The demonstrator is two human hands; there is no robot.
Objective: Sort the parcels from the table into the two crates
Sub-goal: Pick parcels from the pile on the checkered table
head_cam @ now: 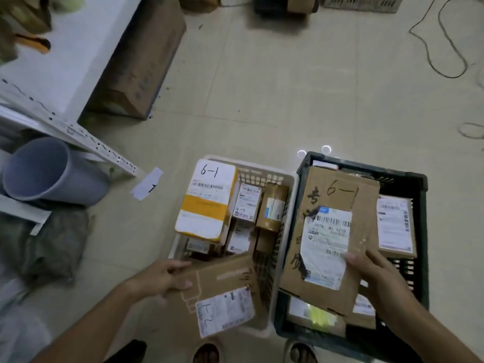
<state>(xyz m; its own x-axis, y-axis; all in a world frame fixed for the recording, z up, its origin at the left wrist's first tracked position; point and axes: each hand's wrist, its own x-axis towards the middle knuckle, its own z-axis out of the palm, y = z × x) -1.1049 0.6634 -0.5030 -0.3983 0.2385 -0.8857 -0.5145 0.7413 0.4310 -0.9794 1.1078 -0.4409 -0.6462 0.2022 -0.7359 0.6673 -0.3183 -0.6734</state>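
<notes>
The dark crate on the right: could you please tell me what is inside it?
In the dark crate, the right hand holds a large brown parcel marked 6-1. A labelled parcel lies beside it. Others peek out beneath; most of the crate floor is covered.

Landmark: left crate [285, 179], on the floor
Right crate [419, 184]: just right of it, walls touching
6-1 box [209, 200]: in the left crate, far-left part, on top of smaller parcels
1-2 box [222, 292]: over the left crate's near edge, gripped by the left hand [162, 277]
Flat carton [332, 242]: right of the left crate, over the right crate, held by the right hand [377, 273]
Shelf rack [78, 134]: well left, farther back
</notes>
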